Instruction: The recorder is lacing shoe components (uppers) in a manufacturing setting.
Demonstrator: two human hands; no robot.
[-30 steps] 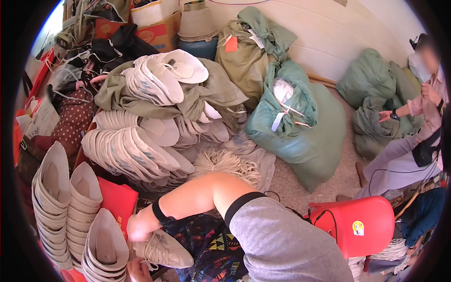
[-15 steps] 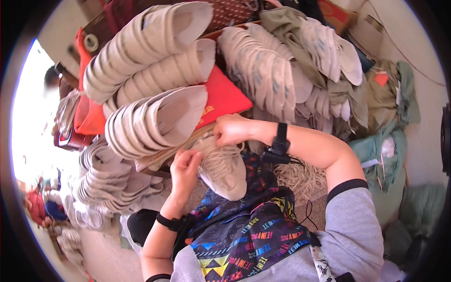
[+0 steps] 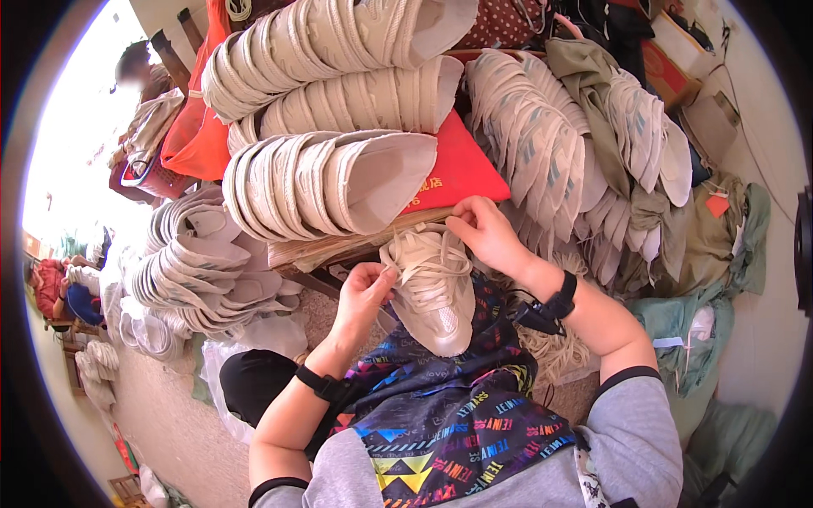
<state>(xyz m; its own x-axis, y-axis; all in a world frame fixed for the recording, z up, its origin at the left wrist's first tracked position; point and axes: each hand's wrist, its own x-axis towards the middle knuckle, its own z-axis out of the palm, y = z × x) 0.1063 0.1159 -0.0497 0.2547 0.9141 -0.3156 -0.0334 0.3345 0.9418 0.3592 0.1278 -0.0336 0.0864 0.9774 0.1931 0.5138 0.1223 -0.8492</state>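
Observation:
A cream shoe upper (image 3: 436, 309) rests on my lap against the edge of the stacked boards, toe toward me, with a cream shoelace (image 3: 432, 254) threaded through it and loose loops near its top. At its left edge my left hand (image 3: 366, 292) is closed, thumb and finger pinched on what looks like the shoelace. My right hand (image 3: 489, 235) is at the upper right of the shoe, thumb and index finger drawn together on the lace; the other fingers are curled.
Nested rows of cream shoe uppers (image 3: 330, 182) lie on the boards ahead, beside a red bag (image 3: 461, 169). More uppers (image 3: 525, 140) pile up at right and another heap (image 3: 190, 262) at left. Loose laces (image 3: 550, 351) lie right of my lap. A person (image 3: 140, 72) is far left.
My right hand has moved back from above the shoe to its right side, its fist loosening into a pinch. My left hand stays at the left edge. The view has shifted.

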